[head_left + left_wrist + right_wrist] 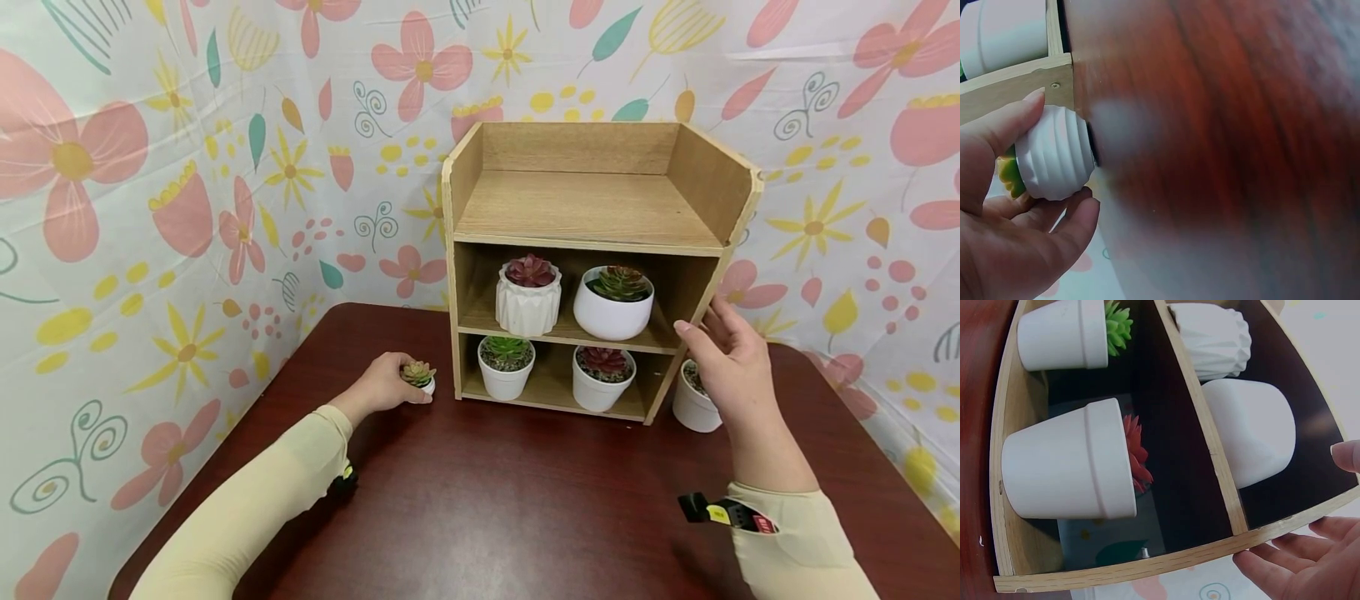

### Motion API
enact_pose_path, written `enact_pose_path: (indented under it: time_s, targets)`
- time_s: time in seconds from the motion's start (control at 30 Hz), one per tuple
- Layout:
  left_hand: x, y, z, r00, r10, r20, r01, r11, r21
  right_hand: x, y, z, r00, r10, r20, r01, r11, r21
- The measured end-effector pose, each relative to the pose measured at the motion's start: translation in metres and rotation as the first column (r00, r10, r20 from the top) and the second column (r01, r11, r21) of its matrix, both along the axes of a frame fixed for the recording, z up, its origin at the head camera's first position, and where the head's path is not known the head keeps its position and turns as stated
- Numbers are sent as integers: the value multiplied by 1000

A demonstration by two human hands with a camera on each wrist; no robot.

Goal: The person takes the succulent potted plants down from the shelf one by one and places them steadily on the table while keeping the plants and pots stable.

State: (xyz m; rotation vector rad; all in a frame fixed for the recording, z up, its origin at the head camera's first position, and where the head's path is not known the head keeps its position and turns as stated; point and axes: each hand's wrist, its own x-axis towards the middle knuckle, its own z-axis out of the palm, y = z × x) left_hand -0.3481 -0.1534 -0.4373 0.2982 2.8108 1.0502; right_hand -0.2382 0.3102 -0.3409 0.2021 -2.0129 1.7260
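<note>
At the left of the table my left hand point(380, 385) holds a small potted succulent point(418, 373) beside the wooden shelf point(592, 208). The left wrist view shows its ribbed white pot point(1054, 153) between thumb and fingers, base at the table top. My right hand point(738, 371) grips the shelf's right side panel, fingers along the outside and thumb point(1345, 456) round the front edge. On the middle shelf stand a fluted pot point(528, 304) with a dark red succulent and a round white bowl pot point(613, 312). Below are a green succulent point(506, 371) and a red one point(603, 379) in white pots.
Another white pot point(696, 404) stands on the table right of the shelf, partly hidden by my right hand. The dark red-brown table point(480, 500) stretches in front. A flower-print cloth point(300, 125) hangs behind and along the sides.
</note>
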Motion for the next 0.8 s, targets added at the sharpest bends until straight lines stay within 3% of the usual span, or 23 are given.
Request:
enact_pose_path:
  time_s: [0.43, 0.8]
  targets:
    - [1, 0, 2, 1000, 3, 0, -3, 999, -34, 2, -1, 3, 999, -47, 25, 45, 996, 83]
    - [2, 1, 3, 1000, 13, 18, -12, 998, -59, 2, 0, 2, 999, -25, 25, 23, 999, 45]
